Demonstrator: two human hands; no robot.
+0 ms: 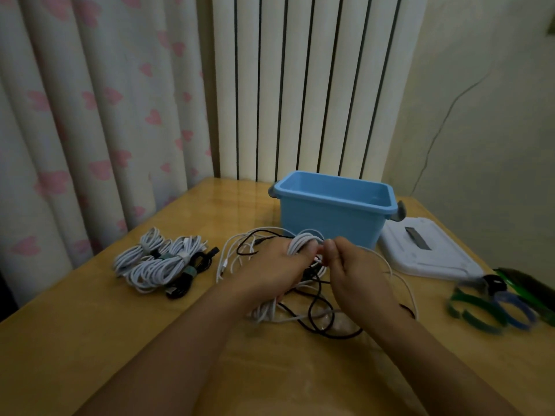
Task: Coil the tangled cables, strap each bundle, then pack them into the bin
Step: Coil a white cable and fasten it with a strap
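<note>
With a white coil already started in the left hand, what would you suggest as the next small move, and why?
Probably one more wrap: the right hand pinches the white cable beside the coil that the left hand holds, while loose white and black cable still lies tangled on the table. The straps wait at the right, and nothing shows in the blue bin yet.

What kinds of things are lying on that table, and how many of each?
Blue bin: 1
White lid: 1
Pile of strapped cable bundles: 1 (bundles overlap, exact number unclear)
Loose tangle of white and black cables: 1
White coil held by the left hand and right hand: 1
Heap of straps: 1, too blurred to count singly
Total: 6
</note>
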